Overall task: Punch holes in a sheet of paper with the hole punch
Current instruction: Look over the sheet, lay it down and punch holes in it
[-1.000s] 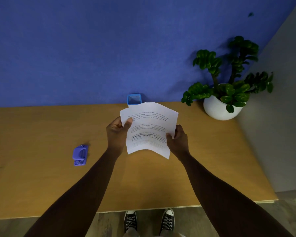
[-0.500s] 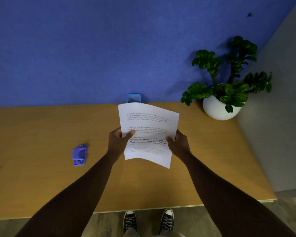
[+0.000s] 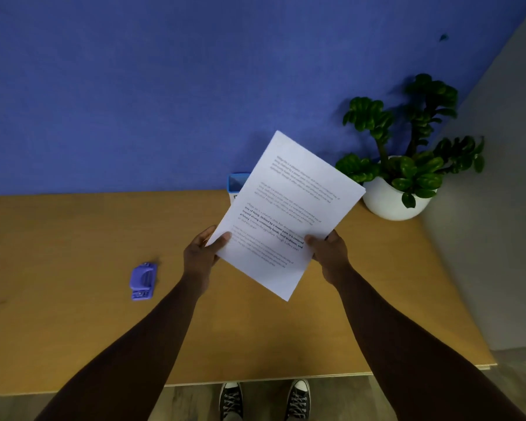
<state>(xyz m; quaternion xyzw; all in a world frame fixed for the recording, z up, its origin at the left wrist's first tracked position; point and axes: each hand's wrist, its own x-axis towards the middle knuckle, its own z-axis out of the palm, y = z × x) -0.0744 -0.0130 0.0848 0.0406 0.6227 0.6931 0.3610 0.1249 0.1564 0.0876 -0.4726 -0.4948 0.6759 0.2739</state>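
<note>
Both hands pinch the printed sheet of paper [image 3: 286, 214] — left hand [image 3: 201, 259] at its left edge, right hand [image 3: 328, 252] at its right. The hole punch [image 3: 143, 281] lies on the counter [image 3: 58, 238], well left of the left hand — untouched.

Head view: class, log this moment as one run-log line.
left hand: holds sheet | right hand: holds sheet | sheet: held above desk | hole punch: on desk, untouched
</note>
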